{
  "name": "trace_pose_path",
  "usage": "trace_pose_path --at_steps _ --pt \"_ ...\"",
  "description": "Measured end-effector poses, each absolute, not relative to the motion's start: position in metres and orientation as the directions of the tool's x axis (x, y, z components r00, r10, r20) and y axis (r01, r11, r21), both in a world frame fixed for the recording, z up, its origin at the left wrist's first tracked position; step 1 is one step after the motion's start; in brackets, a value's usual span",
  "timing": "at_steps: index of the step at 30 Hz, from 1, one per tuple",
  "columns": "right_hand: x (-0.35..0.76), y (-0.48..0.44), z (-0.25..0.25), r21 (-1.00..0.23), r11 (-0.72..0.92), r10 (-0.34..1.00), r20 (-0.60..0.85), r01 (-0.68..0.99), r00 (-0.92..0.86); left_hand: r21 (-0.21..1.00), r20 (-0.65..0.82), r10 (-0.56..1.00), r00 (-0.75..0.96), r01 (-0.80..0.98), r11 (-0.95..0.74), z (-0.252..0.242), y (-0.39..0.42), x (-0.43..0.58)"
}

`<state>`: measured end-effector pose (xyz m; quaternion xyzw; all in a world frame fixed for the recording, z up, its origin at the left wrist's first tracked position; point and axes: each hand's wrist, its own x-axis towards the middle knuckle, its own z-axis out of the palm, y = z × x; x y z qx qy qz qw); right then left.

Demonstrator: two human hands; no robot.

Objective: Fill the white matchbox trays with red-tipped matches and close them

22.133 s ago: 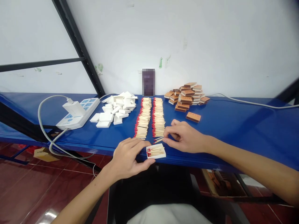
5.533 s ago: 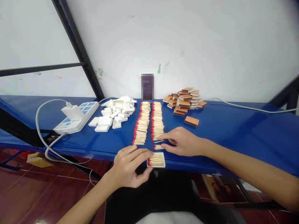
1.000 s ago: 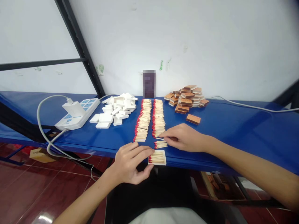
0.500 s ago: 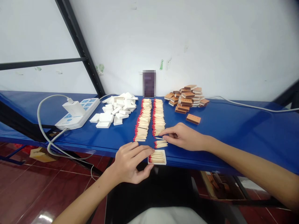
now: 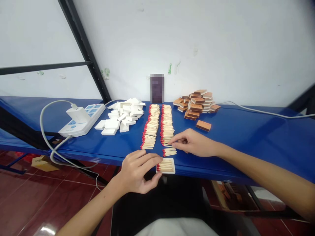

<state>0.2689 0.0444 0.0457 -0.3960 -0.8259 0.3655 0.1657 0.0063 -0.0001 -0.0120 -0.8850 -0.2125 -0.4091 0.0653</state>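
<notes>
My left hand grips the left end of a white matchbox tray at the table's front edge, fingers on its far side and thumb on its near side. Red-headed matches lie inside it, heads to the left. Just beyond the tray is a small group of loose matches. My right hand is closed in a pinch at the near end of the right-hand match row, with a match at its fingertips. Another long match row runs parallel on the left.
White empty trays are heaped left of the rows, and brown matchboxes are piled to the right, one lying apart. A power strip with a plugged-in charger and cables sits at the left. A dark, blurred-out object leans against the wall.
My right index finger has come down and nearer to the thumb at the row's near end. The left hand and the tray stay in place.
</notes>
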Motion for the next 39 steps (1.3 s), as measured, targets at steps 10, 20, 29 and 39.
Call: trace_pose_path --at_steps 10,20,29,39 --pt "0.2652 0.0422 0.0484 -0.692 0.478 0.775 0.043 0.541 -0.631 0.061 0.76 0.318 0.567 0.426 -0.903 -0.0098 -0.0015 0.0083" --pt "0.267 0.0427 0.0448 -0.658 0.544 0.746 0.094 0.521 -0.659 0.059 0.763 0.314 0.565 0.423 -0.904 -0.0099 -0.0011 0.0078" --pt "0.2668 0.0406 0.0474 -0.652 0.555 0.733 0.09 0.517 -0.674 0.065 0.757 0.32 0.57 0.421 -0.905 -0.0094 -0.0015 0.0079" --pt "0.2659 0.0389 0.0489 -0.561 0.589 0.73 0.062 0.581 -0.681 0.071 0.766 0.316 0.56 0.414 -0.907 -0.0091 -0.0026 0.0067"
